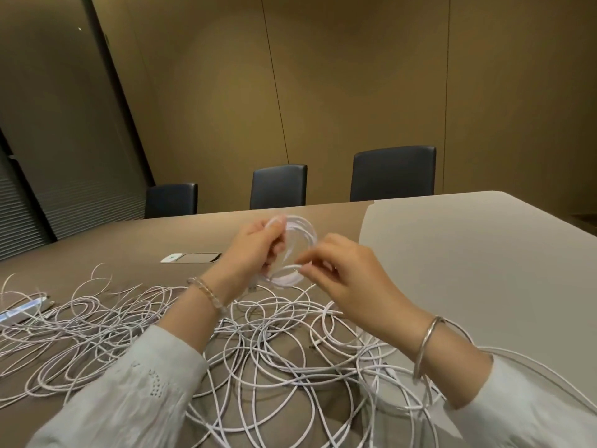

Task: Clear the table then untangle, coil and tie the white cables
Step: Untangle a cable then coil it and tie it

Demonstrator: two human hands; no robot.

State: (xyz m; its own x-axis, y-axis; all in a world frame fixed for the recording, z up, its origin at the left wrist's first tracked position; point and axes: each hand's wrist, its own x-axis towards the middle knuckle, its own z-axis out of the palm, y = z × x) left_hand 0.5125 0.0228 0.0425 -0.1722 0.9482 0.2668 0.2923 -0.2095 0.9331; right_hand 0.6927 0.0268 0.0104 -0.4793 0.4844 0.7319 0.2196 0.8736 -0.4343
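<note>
We see a small round coil of thin white cable point(295, 250) held up above the brown table point(129, 240), the left hand point(255, 250) gripping its left side with curled fingers. The right hand point(342, 276) pinches a strand at the bottom of the coil. Under both wrists, a wide tangle of loose white cables point(258, 344) lies spread on the table.

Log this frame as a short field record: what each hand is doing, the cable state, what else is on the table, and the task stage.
left hand: grips one side of a coil of white cable, held above the table
right hand: pinches the coil's lower strand
loose cables: tangled heap spread over the table, under both arms
other items: phone lying flat beyond the heap; power strip at left edge
background: three chairs
stage: one coil formed, not visibly tied; heap remains
</note>
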